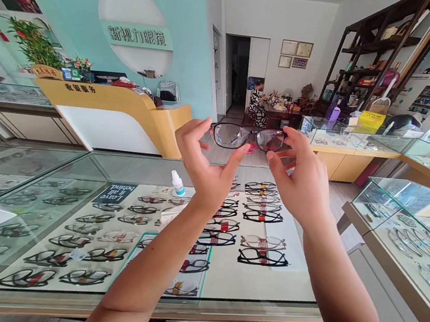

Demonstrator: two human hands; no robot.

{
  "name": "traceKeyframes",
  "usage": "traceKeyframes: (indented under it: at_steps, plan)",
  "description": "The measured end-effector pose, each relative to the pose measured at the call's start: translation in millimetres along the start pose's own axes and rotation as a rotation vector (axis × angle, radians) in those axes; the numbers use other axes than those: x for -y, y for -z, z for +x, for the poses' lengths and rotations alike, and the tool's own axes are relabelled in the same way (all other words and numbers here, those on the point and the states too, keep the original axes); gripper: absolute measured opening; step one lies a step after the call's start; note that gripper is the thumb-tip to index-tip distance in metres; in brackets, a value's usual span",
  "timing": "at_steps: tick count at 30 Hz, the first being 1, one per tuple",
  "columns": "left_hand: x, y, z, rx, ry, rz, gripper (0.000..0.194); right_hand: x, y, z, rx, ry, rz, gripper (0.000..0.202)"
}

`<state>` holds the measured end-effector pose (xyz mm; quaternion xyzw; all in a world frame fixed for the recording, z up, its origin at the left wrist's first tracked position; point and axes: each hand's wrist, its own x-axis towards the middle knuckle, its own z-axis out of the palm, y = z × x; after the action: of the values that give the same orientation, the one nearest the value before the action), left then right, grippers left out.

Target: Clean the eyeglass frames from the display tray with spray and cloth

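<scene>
A pair of dark-framed eyeglasses [251, 132] is held up level in the air, its two clear lenses facing me. My left hand [210, 168] grips the left end of the frame, with the thumb under the left lens near the nose bridge. At the right end, my right hand [299, 174] pinches the frame between thumb and fingers. Below both hands lies a glass display case [285, 290] with rows of eyeglasses inside, among them a black pair [263, 257]. A small white dropper-shaped bottle [177, 183] stands on the glass beyond my left forearm.
A yellow and white service counter [116, 102] stands at the back left. More glass cases [407, 221] line the right side. A person [259, 106] in patterned clothing sits at a cluttered table at the back. Dark wooden shelves [370, 47] stand against the right wall.
</scene>
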<state>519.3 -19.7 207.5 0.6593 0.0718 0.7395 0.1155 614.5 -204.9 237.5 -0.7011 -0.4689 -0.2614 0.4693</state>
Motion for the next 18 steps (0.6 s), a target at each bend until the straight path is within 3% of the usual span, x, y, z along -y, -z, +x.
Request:
traceKeyframes:
  at_steps: [12,18]
  plan:
    - [-3,1.3,2,-0.007,-0.014,-0.001,0.075,3,2,0,0.018,-0.009,0.005,0.056]
    - [-10,0.9,5,-0.076,-0.165,0.014,0.066,0,-1,1,0.035,-0.009,0.002,0.058]
